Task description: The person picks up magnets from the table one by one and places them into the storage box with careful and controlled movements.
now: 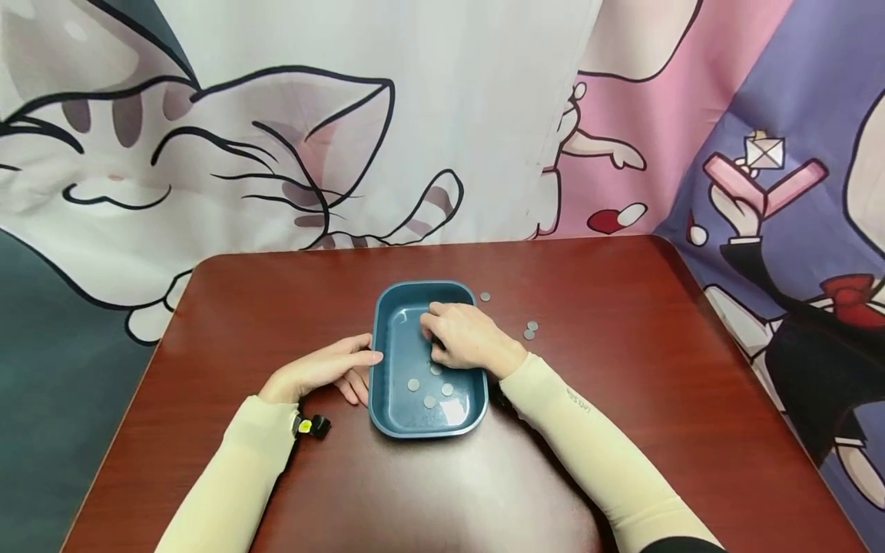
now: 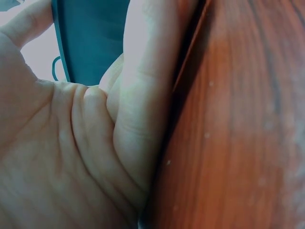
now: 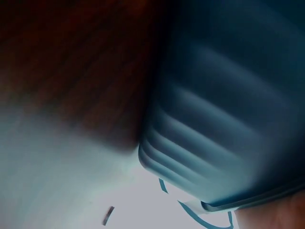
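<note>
Reddish-brown wood is the top of the table in front of me, and behind it hangs a cloth with cartoon cats. At the left, near my left sleeve, a small black and yellow object lies on the wood; I cannot tell what it is. My left hand rests on the table with relaxed, nearly straight fingers, and its fingertips touch the left outer wall of the blue tray. It holds nothing. In the left wrist view I see my palm very close, the fingers lying on the wood, and the blue wall of the tray just beyond them. The tray is rectangular with rounded corners and stands in the middle of the table. Inside it, near the front, lie four coins, close together but mostly apart from each other. My right hand is over the inside of the tray, from the right side, with the fingers bent down toward the bottom; if they pinch a coin, I cannot tell, because the hand hides it. The right wrist view is blurred and shows only the tray's blue wall and the dark wood. To the right of the tray, three more coins lie on the table, one near the far corner of the tray and two touching farther right.
</note>
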A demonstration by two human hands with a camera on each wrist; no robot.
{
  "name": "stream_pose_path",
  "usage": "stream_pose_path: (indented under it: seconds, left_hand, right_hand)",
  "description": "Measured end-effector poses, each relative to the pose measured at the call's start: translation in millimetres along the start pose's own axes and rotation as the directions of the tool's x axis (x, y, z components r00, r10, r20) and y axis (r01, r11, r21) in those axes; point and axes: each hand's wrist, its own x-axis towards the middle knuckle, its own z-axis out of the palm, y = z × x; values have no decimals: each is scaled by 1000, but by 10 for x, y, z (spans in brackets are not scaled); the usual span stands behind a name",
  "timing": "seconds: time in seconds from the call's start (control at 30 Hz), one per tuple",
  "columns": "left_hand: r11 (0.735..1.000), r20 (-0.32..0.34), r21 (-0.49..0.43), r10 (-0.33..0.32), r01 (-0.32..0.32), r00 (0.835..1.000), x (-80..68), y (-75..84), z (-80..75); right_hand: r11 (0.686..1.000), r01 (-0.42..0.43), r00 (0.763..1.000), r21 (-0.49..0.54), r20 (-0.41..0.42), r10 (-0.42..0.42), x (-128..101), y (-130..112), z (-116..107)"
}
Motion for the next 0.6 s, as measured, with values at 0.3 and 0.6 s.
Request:
stream_pose_path:
  seconds: [0.3, 0.6]
  left_hand:
    - [1000, 31, -20, 11, -10, 999, -48, -115, 132]
    - [999, 23, -10, 33, -33, 999, -66, 0, 86]
  right_hand:
    - [999, 13, 1000, -30, -1, -13, -131, -116, 66]
    - [997, -25, 1000, -76, 15, 26, -63, -111, -36]
